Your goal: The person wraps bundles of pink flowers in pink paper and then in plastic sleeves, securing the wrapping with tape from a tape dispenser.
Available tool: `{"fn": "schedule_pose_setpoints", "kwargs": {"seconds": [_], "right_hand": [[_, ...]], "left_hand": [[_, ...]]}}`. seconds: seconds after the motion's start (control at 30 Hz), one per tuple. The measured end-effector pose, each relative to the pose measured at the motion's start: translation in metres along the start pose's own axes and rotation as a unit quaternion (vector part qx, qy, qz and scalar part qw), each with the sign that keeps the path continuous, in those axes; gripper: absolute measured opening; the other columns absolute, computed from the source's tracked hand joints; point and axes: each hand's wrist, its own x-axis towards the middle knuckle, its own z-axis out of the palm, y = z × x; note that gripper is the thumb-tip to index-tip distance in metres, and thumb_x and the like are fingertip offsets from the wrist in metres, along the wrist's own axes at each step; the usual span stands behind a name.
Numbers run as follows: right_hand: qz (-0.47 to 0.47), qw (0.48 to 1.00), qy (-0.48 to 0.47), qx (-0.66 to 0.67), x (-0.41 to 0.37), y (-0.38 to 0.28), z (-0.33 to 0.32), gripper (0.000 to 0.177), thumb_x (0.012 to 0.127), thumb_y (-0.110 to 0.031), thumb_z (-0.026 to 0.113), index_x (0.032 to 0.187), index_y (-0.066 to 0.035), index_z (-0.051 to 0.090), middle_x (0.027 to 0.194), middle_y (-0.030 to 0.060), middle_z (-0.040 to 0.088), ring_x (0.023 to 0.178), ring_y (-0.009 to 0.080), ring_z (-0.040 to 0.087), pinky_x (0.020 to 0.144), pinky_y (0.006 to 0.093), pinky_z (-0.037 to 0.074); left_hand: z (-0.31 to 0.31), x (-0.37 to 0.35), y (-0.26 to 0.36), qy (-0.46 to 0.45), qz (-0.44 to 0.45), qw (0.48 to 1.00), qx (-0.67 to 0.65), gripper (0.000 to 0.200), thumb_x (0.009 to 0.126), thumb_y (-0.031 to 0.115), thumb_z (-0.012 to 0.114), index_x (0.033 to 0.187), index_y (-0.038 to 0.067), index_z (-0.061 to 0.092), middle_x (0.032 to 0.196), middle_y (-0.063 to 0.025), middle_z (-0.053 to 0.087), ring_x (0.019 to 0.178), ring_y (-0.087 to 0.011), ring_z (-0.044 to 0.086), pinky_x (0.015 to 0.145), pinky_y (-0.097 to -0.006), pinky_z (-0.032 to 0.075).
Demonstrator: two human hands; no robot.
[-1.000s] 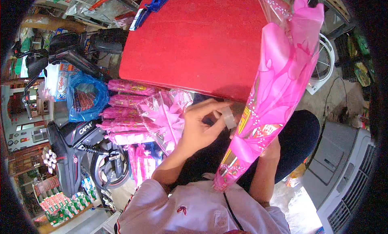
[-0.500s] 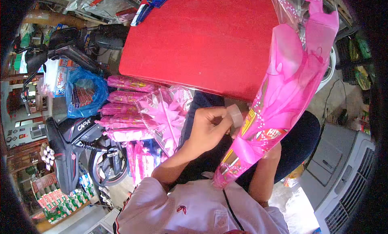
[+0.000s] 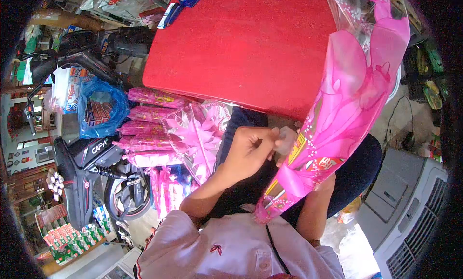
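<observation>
A tall pink package (image 3: 357, 95), wrapped like a bouquet in printed clear film, stands slanted across my lap. Yellow and red printed labels show through its lower part, and a pink ribbon (image 3: 294, 180) circles it near the narrow end. My right hand (image 3: 327, 183) grips it from behind and beneath; most of the fingers are hidden by the wrap. On the package's left side, my left hand (image 3: 251, 151) is closed, pinching what looks like a small roll of clear tape (image 3: 288, 140) close to the film.
A red table (image 3: 241, 52) stands ahead, with a blue tool (image 3: 185, 6) at its far edge. Several similar pink packages (image 3: 149, 127) lie left of my knee. Beyond them are a blue plastic bag (image 3: 101, 108) and a black motorbike (image 3: 89, 158). A grey appliance (image 3: 405, 202) is at right.
My left hand has turned slightly, and the tape roll has shifted a little right and down, closer to the film. The package's top has tilted slightly to the right.
</observation>
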Motion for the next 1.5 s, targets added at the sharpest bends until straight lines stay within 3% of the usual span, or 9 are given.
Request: {"fn": "schedule_pose_setpoints", "kwargs": {"seconds": [0.17, 0.3, 0.43, 0.5, 0.57, 0.7, 0.97, 1.1, 1.5], "right_hand": [[0.037, 0.998, 0.017, 0.042, 0.006, -0.001, 0.001, 0.107, 0.061, -0.020, 0.094, 0.148, 0.002, 0.035, 0.138, 0.0219, 0.056, 0.121, 0.0334, 0.062, 0.101, 0.0510, 0.052], [0.122, 0.981, 0.044, 0.147, 0.015, -0.002, 0.006, 0.106, 0.062, -0.021, 0.093, 0.148, 0.002, 0.035, 0.137, 0.0219, 0.056, 0.120, 0.0330, 0.062, 0.101, 0.0509, 0.053], [0.141, 0.984, 0.034, 0.103, 0.022, -0.008, 0.020, 0.105, 0.063, -0.025, 0.093, 0.147, 0.002, 0.036, 0.136, 0.0224, 0.057, 0.119, 0.0325, 0.063, 0.100, 0.0505, 0.054], [0.049, 0.994, 0.006, -0.094, 0.017, -0.011, 0.026, 0.106, 0.063, -0.029, 0.094, 0.146, 0.002, 0.037, 0.135, 0.0228, 0.058, 0.119, 0.0317, 0.063, 0.099, 0.0499, 0.054], [0.006, 0.996, -0.037, -0.082, 0.018, -0.006, 0.017, 0.107, 0.062, -0.032, 0.095, 0.145, 0.003, 0.038, 0.135, 0.0229, 0.058, 0.118, 0.0304, 0.063, 0.099, 0.0493, 0.054], [-0.061, 0.989, -0.080, -0.107, 0.022, -0.002, 0.003, 0.093, 0.083, -0.045, 0.079, 0.148, 0.004, 0.034, 0.136, 0.0253, 0.054, 0.116, 0.0343, 0.063, 0.093, 0.0496, 0.057], [-0.057, 0.982, 0.153, -0.092, 0.030, -0.002, 0.021, 0.067, 0.077, -0.005, 0.081, 0.136, -0.001, 0.051, 0.122, 0.0075, 0.065, 0.107, 0.0195, 0.066, 0.096, 0.0357, 0.051], [-0.051, 0.970, 0.177, -0.160, 0.032, 0.001, 0.022, 0.054, 0.081, -0.003, 0.078, 0.130, 0.000, 0.055, 0.118, 0.0070, 0.066, 0.105, 0.0170, 0.065, 0.095, 0.0343, 0.051], [-0.065, 0.961, 0.184, -0.196, 0.034, 0.003, 0.025, 0.050, 0.082, -0.004, 0.079, 0.127, 0.000, 0.057, 0.117, 0.0075, 0.067, 0.104, 0.0155, 0.065, 0.094, 0.0331, 0.051]], "left_hand": [[0.011, 0.002, 0.008, 0.054, 0.020, 0.997, -0.051, 0.033, 0.105, 0.022, 0.049, 0.115, -0.004, 0.067, 0.099, -0.0106, 0.069, 0.087, -0.0151, 0.063, 0.078, -0.0293, 0.049], [-0.006, 0.012, 0.007, -0.045, 0.219, 0.971, 0.085, 0.046, 0.092, 0.018, 0.067, 0.131, -0.004, 0.058, 0.108, -0.0143, 0.061, 0.096, -0.0180, 0.060, 0.077, -0.0291, 0.049], [-0.003, 0.009, 0.007, -0.046, 0.172, 0.983, 0.036, 0.046, 0.088, 0.014, 0.067, 0.130, -0.005, 0.059, 0.107, -0.0134, 0.062, 0.096, -0.0189, 0.061, 0.080, -0.0303, 0.049], [-0.008, 0.010, 0.003, -0.051, 0.176, 0.982, 0.042, 0.046, 0.088, 0.013, 0.067, 0.130, -0.005, 0.060, 0.108, -0.0131, 0.062, 0.098, -0.0181, 0.061, 0.081, -0.0294, 0.049], [-0.010, 0.005, -0.004, -0.016, 0.131, 0.991, -0.012, 0.053, 0.092, 0.027, 0.066, 0.130, -0.009, 0.057, 0.112, -0.0148, 0.062, 0.098, -0.0183, 0.062, 0.079, -0.0288, 0.050], [-0.016, 0.004, -0.004, 0.004, 0.143, 0.989, -0.037, 0.060, 0.095, 0.040, 0.062, 0.125, -0.012, 0.059, 0.114, -0.0187, 0.061, 0.097, -0.0225, 0.064, 0.081, -0.0337, 0.051], [-0.026, -0.003, 0.010, -0.093, 0.155, 0.982, -0.061, 0.045, 0.091, 0.032, 0.065, 0.118, -0.004, 0.066, 0.140, -0.0238, 0.051, 0.132, -0.0351, 0.048, 0.109, -0.0471, 0.038], [-0.028, -0.002, 0.010, -0.068, 0.190, 0.976, 0.081, 0.044, 0.084, 0.029, 0.072, 0.117, 0.000, 0.069, 0.140, -0.0240, 0.052, 0.132, -0.0375, 0.050, 0.107, -0.0485, 0.040], [-0.018, -0.001, 0.009, -0.054, 0.215, 0.969, 0.111, 0.046, 0.081, 0.021, 0.075, 0.121, -0.001, 0.068, 0.132, -0.0223, 0.058, 0.123, -0.0357, 0.057, 0.103, -0.0443, 0.044]]}}
